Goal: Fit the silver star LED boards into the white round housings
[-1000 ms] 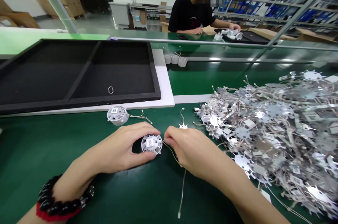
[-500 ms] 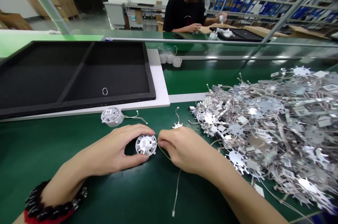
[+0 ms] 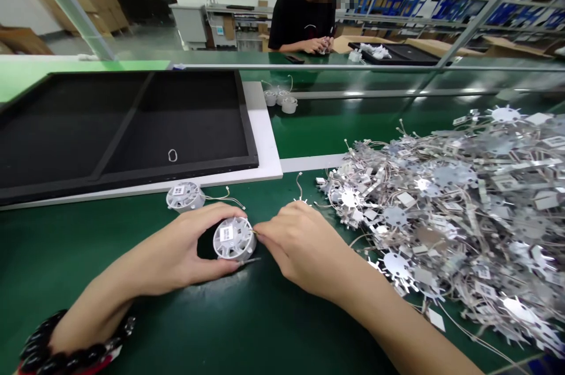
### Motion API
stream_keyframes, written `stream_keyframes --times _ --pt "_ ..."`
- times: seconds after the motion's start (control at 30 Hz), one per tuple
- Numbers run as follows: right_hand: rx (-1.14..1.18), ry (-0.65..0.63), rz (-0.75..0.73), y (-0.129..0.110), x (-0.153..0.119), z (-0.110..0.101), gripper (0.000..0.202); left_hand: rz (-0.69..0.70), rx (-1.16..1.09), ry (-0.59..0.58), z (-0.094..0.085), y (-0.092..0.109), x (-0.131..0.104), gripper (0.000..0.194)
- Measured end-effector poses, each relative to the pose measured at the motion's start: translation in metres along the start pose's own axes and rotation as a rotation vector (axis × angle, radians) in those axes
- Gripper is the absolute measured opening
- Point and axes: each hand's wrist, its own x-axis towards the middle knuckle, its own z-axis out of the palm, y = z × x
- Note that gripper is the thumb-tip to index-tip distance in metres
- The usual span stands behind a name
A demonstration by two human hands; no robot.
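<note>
A round white housing (image 3: 234,239) with a square label and spoke-like slots sits on the green table, tilted slightly. My left hand (image 3: 194,251) is closed round its left side, thumb at the bottom and fingers at the top. At the housing's right edge, my right hand (image 3: 295,239) pinches a thin wire (image 3: 256,232); its other fingers are curled in. A thin strand sticks out below the housing near my left thumb. Behind my left hand stands a second white housing (image 3: 184,196), its wire trailing right.
A large heap of silvery star-shaped plates with wires (image 3: 441,210) covers the right side. A black divided tray (image 3: 189,122) lies at the back left on a white board (image 3: 269,145). Farther back stand several white housings (image 3: 289,105). A person (image 3: 302,16) sits across the table.
The housing has moved slightly left and tipped so its side shows. My right hand has shifted left with the wire, whose dangling end has left the table's front. The person's hands have come together.
</note>
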Motion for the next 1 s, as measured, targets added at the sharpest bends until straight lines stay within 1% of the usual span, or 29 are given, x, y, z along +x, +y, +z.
stream_keyframes --times 0.07,0.13,0.2,0.3,0.37,0.43,0.5,0.57,0.6,0.67,0.7,0.8,0.87,0.9,0.97,1.0 --pt "-0.013 0.189 -0.053 0.000 0.000 0.006 0.023 -0.003 -0.064 0.079 -0.003 0.005 -0.003 0.045" --pt "-0.009 0.365 -0.087 0.000 -0.001 0.011 0.025 -0.037 -0.148 0.135 -0.004 0.009 -0.005 0.045" --pt "0.020 0.458 -0.097 -0.001 -0.001 0.014 0.027 -0.077 -0.230 0.182 -0.003 0.011 -0.008 0.047" --pt "0.111 0.464 -0.098 -0.002 -0.001 0.015 0.031 -0.097 -0.292 0.254 -0.003 0.006 -0.010 0.055" --pt "0.163 0.447 -0.093 -0.003 0.000 0.014 0.033 -0.068 -0.290 0.285 -0.007 0.000 -0.012 0.062" --pt "0.184 0.464 -0.079 -0.002 0.000 0.014 0.031 -0.060 -0.252 0.316 -0.017 -0.004 -0.016 0.066" --pt "0.189 0.516 -0.051 0.000 0.001 0.014 0.027 -0.118 -0.144 0.336 -0.033 -0.004 -0.023 0.068" --pt "0.200 0.558 -0.016 0.002 0.003 0.015 0.024 -0.201 0.017 0.306 -0.049 -0.003 -0.032 0.068" --pt "0.211 0.560 0.000 0.003 0.003 0.016 0.024 -0.219 0.089 0.260 -0.056 -0.003 -0.036 0.068" --pt "0.233 0.537 0.020 0.006 0.004 0.017 0.024 -0.231 0.197 0.141 -0.063 -0.005 -0.046 0.068" --pt "0.245 0.519 0.025 0.007 0.004 0.017 0.024 -0.231 0.230 0.085 -0.063 -0.008 -0.050 0.067" --pt "0.284 0.446 0.035 0.006 0.007 0.014 0.025 -0.256 0.250 -0.025 -0.051 -0.020 -0.058 0.065" --pt "0.292 0.327 0.012 -0.001 0.013 0.008 0.028 -0.276 0.206 -0.050 -0.042 -0.028 -0.060 0.063" --pt "0.277 0.238 -0.015 -0.007 0.019 0.005 0.037 -0.280 0.184 -0.050 -0.040 -0.031 -0.061 0.064" --pt "0.201 0.060 -0.086 -0.020 0.034 0.000 0.069 -0.282 0.155 -0.018 -0.040 -0.036 -0.066 0.073" --pt "0.149 -0.011 -0.117 -0.027 0.044 -0.001 0.084 -0.278 0.144 0.017 -0.044 -0.038 -0.070 0.079"
